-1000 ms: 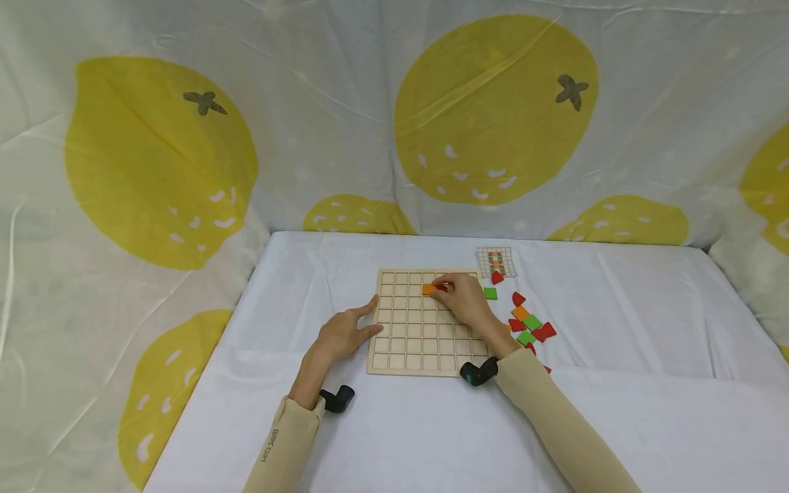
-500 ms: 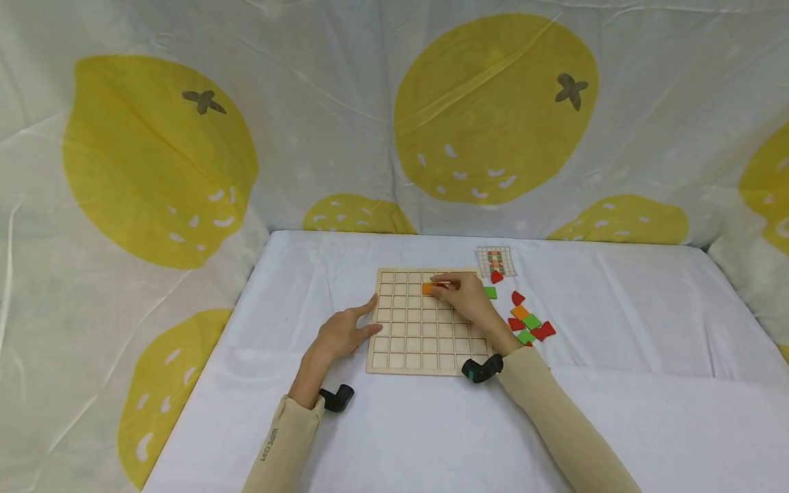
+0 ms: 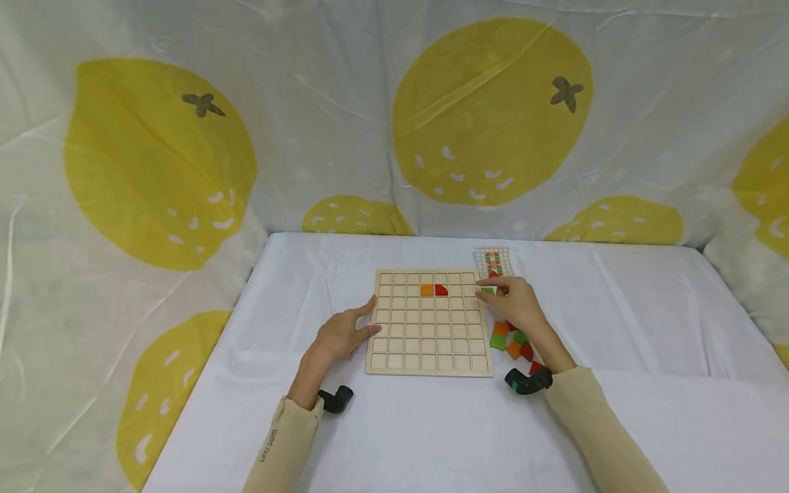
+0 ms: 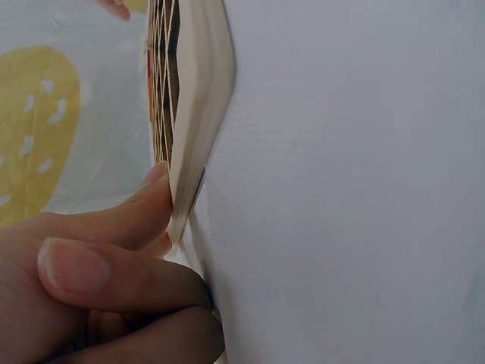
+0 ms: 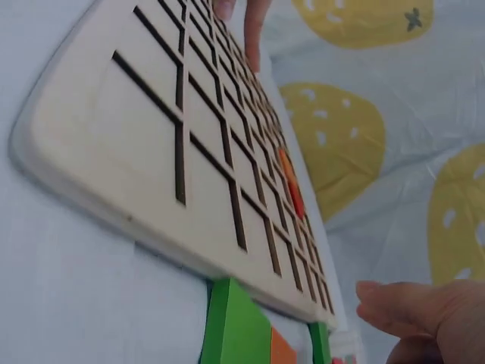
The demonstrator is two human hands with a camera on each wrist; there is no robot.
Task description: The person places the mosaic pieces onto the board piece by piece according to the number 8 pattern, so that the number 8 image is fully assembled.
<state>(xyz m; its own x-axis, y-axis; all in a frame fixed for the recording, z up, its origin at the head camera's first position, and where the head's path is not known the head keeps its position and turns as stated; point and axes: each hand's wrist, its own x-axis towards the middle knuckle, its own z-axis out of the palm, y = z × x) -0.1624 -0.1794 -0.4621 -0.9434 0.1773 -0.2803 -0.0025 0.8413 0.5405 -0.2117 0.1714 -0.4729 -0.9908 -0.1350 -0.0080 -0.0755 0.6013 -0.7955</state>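
Beside the board (image 3: 400, 330), green tile (image 3: 488, 290) near right hand (image 3: 516, 302), fingers parted, left hand (image 3: 337, 334) relaxed

Here we are inside a curtained-off booth, looking very much like a small filming set! A pale curtain (image 3: 333, 116) runs across the back and closes in on the left and right, splashed with huge yellow lemons (image 3: 496, 109). A white-covered table (image 3: 425, 438) fills the space between, and there, black wrist cameras (image 3: 337, 398)! Home or lab beyond? The curtain hides that.
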